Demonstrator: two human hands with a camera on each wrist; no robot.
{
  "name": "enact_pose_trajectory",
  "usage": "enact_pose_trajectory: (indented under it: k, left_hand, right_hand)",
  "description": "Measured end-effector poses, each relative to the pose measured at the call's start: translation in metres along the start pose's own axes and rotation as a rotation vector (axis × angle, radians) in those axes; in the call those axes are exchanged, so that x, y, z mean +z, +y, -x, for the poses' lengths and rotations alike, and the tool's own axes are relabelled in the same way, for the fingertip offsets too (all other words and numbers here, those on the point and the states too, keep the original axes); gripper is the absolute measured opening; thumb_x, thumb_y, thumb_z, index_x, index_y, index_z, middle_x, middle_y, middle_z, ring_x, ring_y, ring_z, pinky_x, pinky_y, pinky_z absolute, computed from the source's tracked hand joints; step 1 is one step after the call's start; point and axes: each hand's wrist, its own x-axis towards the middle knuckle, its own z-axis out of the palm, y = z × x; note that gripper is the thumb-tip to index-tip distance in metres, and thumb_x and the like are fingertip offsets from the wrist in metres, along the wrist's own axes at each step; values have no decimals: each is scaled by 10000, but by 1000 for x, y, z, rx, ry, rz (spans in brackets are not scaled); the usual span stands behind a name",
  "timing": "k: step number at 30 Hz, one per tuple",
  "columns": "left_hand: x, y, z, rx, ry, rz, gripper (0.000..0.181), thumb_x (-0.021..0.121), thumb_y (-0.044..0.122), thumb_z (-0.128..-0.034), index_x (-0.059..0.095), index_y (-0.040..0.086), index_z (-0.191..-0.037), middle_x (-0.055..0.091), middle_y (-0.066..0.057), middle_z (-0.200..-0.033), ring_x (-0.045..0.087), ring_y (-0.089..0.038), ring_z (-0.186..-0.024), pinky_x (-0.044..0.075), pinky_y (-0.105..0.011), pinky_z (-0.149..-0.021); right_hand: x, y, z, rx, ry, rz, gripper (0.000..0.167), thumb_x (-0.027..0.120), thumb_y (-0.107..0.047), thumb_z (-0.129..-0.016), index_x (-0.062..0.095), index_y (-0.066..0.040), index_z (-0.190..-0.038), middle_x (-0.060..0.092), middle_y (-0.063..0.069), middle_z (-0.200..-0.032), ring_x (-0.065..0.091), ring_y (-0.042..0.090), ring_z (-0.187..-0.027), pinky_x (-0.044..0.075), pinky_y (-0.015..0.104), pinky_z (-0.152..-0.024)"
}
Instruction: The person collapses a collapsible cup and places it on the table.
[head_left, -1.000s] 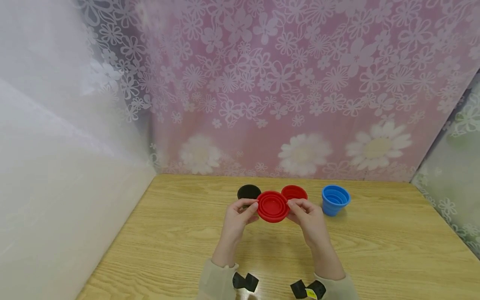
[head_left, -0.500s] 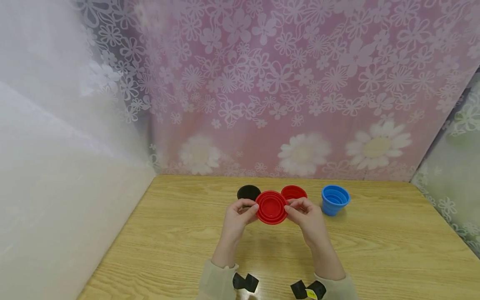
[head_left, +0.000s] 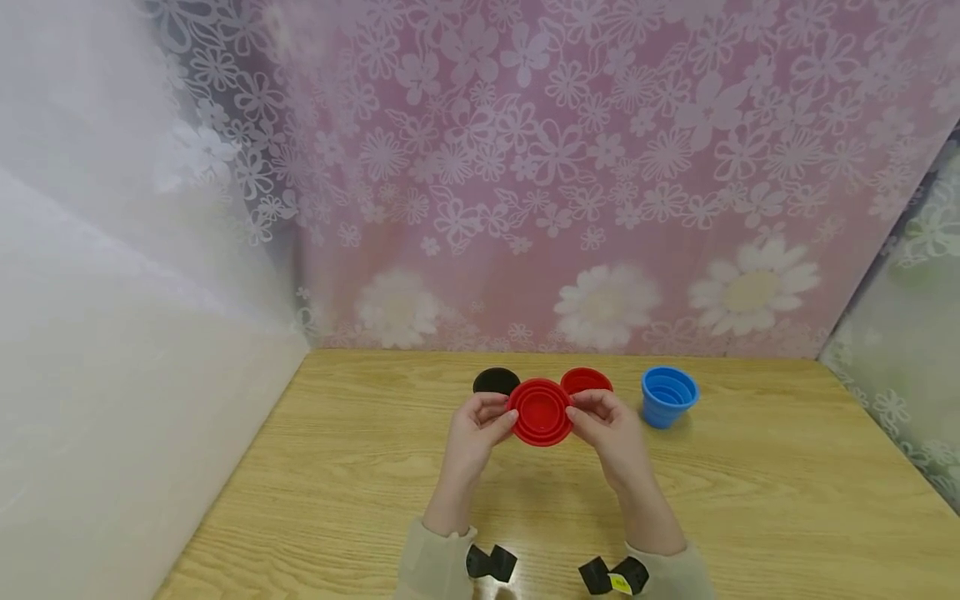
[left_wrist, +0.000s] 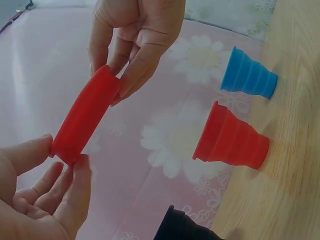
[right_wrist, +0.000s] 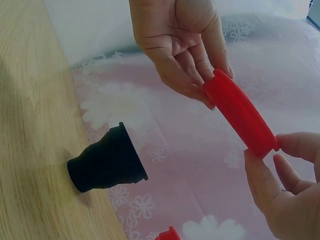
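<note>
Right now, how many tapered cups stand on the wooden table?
3: a black tapered cup behind the left hand, a red cup behind the right hand, and a blue cup farthest right. No others show.

I see a black cup (right_wrist: 107, 162), a standing red cup (left_wrist: 232, 137) and a blue cup (head_left: 667, 400) on the bench (head_left: 360, 475), pink flowered cloth (head_left: 480, 250) behind.

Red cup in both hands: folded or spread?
Folded: the held red collapsible cup is a shallow disc in both wrist views.

Wrist views dimmer; soft shadows, glare on table (head_left: 360, 467).
</note>
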Motion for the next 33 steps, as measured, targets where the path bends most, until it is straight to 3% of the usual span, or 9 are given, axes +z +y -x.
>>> enact_pose_trajectory:
  k: [8,18,22,24,25,26,29,30,33]
  left_hand:
    - [0,-2,0,20,-11,-20,286,598,2,-822,531,-102,-1079,583,-151,-932,607,-121,-743,507,-283,-703]
    - [-3,-6,-4,13,6,-25,268,581,4,-835,549,-96,-1081,593,-152,-956,608,-120,-774,503,-294,-717]
    - [-12,-12,-6,11,24,-38,271,587,19,-835,544,-108,-1070,591,-169,-952,618,-166,-776,504,-339,-716]
    - [-23,-24,-9,41,29,-49,265,603,58,-832,564,-73,-1060,593,-160,-953,620,-189,-785,505,-346,-717]
    - [-31,-36,-14,66,25,-51,263,613,85,-830,577,-45,-1056,597,-147,-952,621,-194,-787,509,-342,-706]
    - [-34,-37,-15,58,40,-66,268,614,91,-830,576,-40,-1061,595,-151,-963,619,-209,-802,508,-347,-712]
    - [-45,-32,-12,31,61,-82,269,607,78,-833,575,-47,-1069,596,-146,-978,614,-184,-806,507,-321,-717]
    - [-45,-23,-9,-15,82,-103,278,601,64,-835,562,-70,-1075,594,-156,-988,613,-183,-811,504,-323,-725]
    - [-52,-9,-4,-53,112,-121,271,582,20,-839,544,-116,-1070,599,-152,-969,605,-135,-783,504,-298,-721]
  right_hand:
    - [2,3,-1,30,0,15,343,556,59,-827,465,176,-1137,605,2,-882,590,113,-794,504,261,-706]
    - [4,11,-8,102,4,-8,335,546,42,-842,464,173,-1139,589,72,-923,595,133,-796,499,280,-733]
    - [9,17,-11,136,-14,-9,329,542,38,-845,471,162,-1140,593,106,-944,605,135,-787,498,288,-735]
    - [13,21,-12,150,-31,-4,325,544,36,-844,480,153,-1140,595,135,-967,609,139,-792,498,296,-739]
    - [15,22,-12,157,-41,3,323,547,34,-843,485,149,-1139,594,146,-975,610,140,-795,497,300,-740]
    - [18,23,-12,156,-55,11,321,547,35,-843,488,147,-1138,591,161,-985,610,140,-799,497,307,-743]
    - [27,28,-13,146,-86,38,306,550,50,-834,512,132,-1126,586,194,-1003,607,150,-817,491,335,-758]
    - [31,29,-13,144,-94,48,300,552,54,-831,522,125,-1121,586,193,-1004,604,156,-823,489,344,-762]
    - [43,35,-15,131,-109,73,288,565,61,-818,549,108,-1101,589,191,-998,601,183,-843,487,352,-764]
